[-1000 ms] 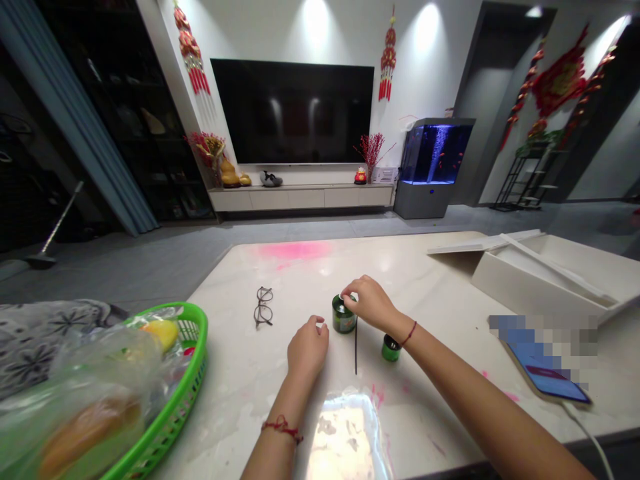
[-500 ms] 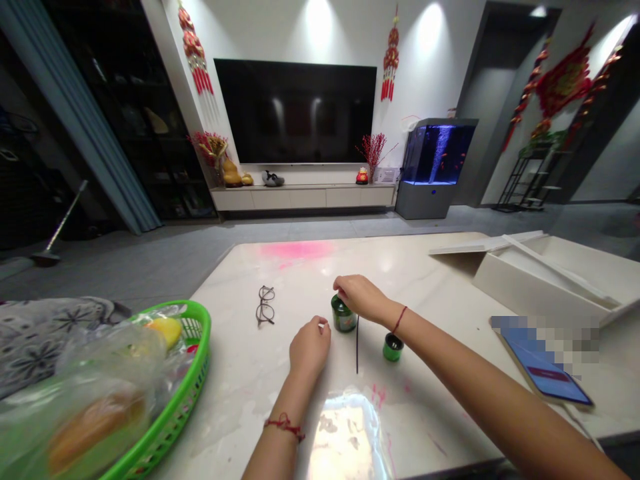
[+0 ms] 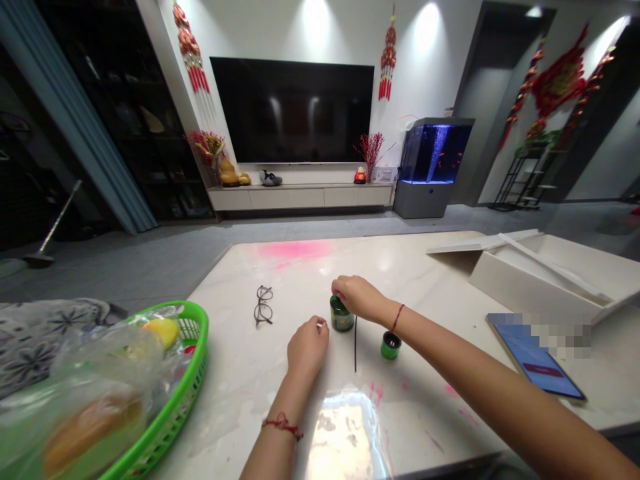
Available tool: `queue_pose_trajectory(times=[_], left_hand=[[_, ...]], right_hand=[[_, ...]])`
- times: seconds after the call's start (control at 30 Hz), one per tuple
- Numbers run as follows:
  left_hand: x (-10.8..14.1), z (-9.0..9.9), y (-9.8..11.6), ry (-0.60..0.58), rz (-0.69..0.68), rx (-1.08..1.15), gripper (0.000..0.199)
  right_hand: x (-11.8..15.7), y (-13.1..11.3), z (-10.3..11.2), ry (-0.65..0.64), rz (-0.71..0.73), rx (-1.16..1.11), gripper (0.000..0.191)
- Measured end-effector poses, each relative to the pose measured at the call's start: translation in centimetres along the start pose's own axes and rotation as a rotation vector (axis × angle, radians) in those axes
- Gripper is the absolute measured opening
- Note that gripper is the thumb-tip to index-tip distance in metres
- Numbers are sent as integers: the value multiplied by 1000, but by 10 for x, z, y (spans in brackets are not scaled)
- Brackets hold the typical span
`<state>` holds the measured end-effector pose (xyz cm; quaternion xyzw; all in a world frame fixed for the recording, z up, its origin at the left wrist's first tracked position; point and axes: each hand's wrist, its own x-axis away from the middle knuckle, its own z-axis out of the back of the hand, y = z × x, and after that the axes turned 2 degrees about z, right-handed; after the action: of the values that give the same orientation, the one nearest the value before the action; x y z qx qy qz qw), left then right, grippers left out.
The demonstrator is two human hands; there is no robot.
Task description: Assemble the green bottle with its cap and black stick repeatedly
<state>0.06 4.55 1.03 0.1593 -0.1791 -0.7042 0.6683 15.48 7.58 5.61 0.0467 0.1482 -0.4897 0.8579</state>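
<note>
A dark green glass jar (image 3: 342,319) stands upright on the pale marble table (image 3: 240,400). My right hand (image 3: 357,295) is over its top, fingers bent down at the rim; what they hold, if anything, is hidden. Just left of the jar, my left hand (image 3: 309,343) rests on the table with its fingers curled in, apart from the jar. A thin dark stick (image 3: 355,347) lies on the table right of the jar. Below my right wrist is a small green cap (image 3: 391,346), its dark opening facing up.
Folded eyeglasses (image 3: 264,305) lie on the left. A green basket (image 3: 197,360) with bagged food fills the left front. At the right are a tablet (image 3: 537,360) and an open white box (image 3: 540,287). Pink stains mark the table.
The whole view has shifted slightly, moving things a little left in the picture. Both hands keep nearly the same places beside and over the jar.
</note>
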Motion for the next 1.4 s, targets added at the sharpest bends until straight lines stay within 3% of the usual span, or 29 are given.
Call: queue_pose_trajectory(times=[0.47, 0.93, 1.23, 1.4], left_hand=[[0, 0, 0, -6, -12, -5, 27], [0, 1, 1, -10, -17, -17, 29], [0, 1, 0, -8, -17, -10, 27], [0, 2, 1, -8, -17, -6, 27]], right_hand=[[-14, 2, 20, -108, -75, -118, 24], [-22, 5, 25, -188, -28, -93, 20], [-21, 8, 21, -123, -15, -116, 33], [-18, 11, 33, -35, -71, -239, 34]])
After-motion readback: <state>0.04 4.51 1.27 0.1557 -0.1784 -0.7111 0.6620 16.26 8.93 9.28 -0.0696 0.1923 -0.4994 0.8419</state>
